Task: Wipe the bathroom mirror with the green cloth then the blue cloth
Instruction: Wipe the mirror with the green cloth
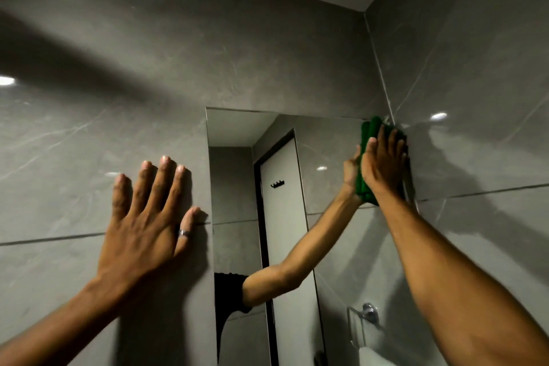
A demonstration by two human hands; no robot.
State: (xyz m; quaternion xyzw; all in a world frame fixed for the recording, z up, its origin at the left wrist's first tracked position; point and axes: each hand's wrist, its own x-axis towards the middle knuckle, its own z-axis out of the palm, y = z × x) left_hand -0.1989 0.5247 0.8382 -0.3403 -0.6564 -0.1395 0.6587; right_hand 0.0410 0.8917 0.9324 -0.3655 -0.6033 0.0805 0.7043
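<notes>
The bathroom mirror [285, 163] is a frameless rectangle on the grey tiled wall, running from mid-frame down past the bottom edge. My right hand [384, 162] presses the folded green cloth [367, 134] flat against the mirror's top right corner, next to the side wall. My left hand [151, 214] lies flat with fingers spread on the tile just left of the mirror's edge, a ring on its thumb, holding nothing. The mirror reflects my right arm and the cloth. No blue cloth is in view.
The tiled side wall [475, 98] meets the mirror wall at the corner right of the cloth. A chrome holder [364, 327] is mounted low on that wall. The mirror reflects a white door with a black hook rack [277, 184].
</notes>
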